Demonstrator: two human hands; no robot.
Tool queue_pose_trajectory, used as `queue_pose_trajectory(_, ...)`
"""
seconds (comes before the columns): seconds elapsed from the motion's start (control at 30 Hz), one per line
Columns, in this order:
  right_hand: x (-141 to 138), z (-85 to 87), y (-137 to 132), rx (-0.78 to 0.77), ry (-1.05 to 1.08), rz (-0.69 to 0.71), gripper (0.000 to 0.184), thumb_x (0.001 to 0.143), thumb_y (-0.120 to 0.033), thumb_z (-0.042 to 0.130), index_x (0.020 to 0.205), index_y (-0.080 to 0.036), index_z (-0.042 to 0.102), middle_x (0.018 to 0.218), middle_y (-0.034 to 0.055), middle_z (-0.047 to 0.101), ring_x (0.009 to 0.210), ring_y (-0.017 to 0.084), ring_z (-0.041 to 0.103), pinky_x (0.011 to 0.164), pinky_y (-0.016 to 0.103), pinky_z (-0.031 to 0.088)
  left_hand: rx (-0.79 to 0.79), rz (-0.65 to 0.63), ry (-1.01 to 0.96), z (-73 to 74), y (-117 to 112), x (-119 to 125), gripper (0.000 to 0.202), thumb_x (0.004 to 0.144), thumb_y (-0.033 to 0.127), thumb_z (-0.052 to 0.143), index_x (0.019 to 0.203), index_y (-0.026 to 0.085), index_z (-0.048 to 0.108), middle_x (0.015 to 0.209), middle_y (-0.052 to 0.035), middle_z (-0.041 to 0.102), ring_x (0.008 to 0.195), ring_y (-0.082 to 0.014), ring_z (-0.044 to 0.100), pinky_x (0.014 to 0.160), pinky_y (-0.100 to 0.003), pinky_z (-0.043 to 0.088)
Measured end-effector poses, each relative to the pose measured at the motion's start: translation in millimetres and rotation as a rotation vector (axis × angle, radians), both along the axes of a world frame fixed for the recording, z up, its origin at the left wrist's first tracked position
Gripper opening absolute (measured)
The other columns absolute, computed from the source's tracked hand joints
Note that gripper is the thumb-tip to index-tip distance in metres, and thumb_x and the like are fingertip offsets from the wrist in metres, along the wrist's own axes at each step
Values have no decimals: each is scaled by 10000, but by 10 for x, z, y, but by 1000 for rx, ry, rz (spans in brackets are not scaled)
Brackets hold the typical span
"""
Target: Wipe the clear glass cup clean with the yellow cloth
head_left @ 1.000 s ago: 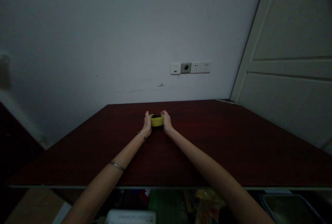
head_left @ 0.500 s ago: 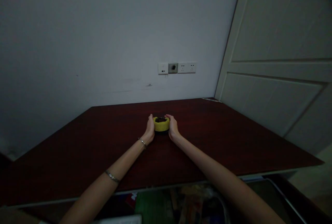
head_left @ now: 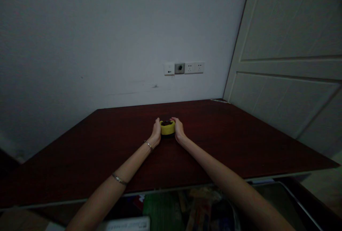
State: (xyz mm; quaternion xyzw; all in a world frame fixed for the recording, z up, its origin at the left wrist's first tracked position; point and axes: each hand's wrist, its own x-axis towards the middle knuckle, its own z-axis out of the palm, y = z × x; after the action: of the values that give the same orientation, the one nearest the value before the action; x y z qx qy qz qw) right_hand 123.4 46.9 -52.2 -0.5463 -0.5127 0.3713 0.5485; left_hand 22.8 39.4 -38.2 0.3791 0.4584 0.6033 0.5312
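Observation:
On the dark red tabletop [head_left: 120, 134] sits a round yellow thing [head_left: 167, 130] with a dark hollow in its top, like a thick roll of tape; its exact kind is unclear in the dim light. My left hand [head_left: 156, 132] is cupped against its left side, fingers pointing away from me. From the right, my right hand [head_left: 179, 129] presses its palm side to it, the fingertips curling round behind. Both hands hold it between them near the middle of the table. A dark edge shows beneath the yellow band.
Behind the table rises a pale wall with several sockets and switches [head_left: 184, 68]. A white panelled door [head_left: 283, 60] stands at the right. Below the table's front edge is an open drawer-like space with a green item [head_left: 161, 211], packets and a white box [head_left: 128, 224].
The view has shifted slightly, so everything appears a little to the right. Both hands stay around the yellow thing, and the left hand looks marginally closer in.

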Motion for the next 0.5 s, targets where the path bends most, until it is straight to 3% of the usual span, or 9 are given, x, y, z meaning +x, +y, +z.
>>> queue_pose_trajectory(0.27, 4, 24, -55, 3, -34, 6, 474, 846, -271, 181, 1175, -120, 486, 1182, 108, 575, 1052, 145, 560, 832, 205, 424, -33, -11, -14, 17, -53, 2, 316, 762, 448, 391, 637, 172, 480, 578, -16, 558, 508, -127, 516, 527, -228, 388)
queue_pose_trajectory(0.5, 25, 59, -98, -3, -46, 2, 450, 837, -266, 215, 1170, -127, 485, 1162, 106, 587, 1039, 157, 563, 839, 222, 423, -28, 37, 28, 12, -71, -49, 239, 728, 358, 452, 621, 156, 519, 565, -5, 556, 497, -121, 492, 517, -227, 354)
